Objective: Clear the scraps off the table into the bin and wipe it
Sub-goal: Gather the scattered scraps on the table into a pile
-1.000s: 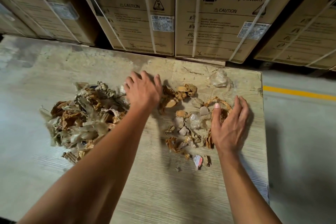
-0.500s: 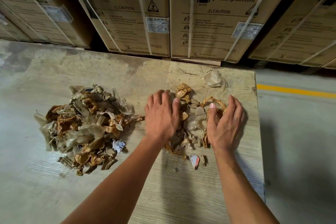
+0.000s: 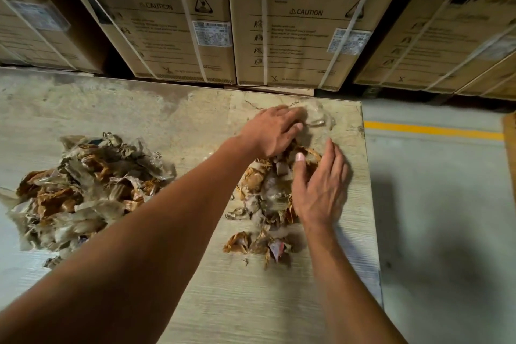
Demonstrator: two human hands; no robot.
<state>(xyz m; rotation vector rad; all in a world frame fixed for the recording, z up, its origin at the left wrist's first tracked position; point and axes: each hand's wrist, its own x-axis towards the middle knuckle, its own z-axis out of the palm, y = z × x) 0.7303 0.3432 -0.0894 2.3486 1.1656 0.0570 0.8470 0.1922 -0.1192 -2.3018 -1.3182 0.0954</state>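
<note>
- On the table [image 3: 195, 301], the left hand [image 3: 269, 131] reached its loosely extended fingers onto a clear plastic scrap [image 3: 318, 116].
- Right hand [image 3: 321, 187], fingers straight, pressed against the small scrap pile [image 3: 265, 193].

Left grip [image 3: 272, 131] reaches forward — right grip [image 3: 321, 190] flat, fingers straight.

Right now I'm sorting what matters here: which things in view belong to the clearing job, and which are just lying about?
Part of the job:
big scrap pile
small scrap pile
clear plastic scrap
table
left hand
right hand

Just there:
strapped cardboard boxes
yellow floor line
</note>
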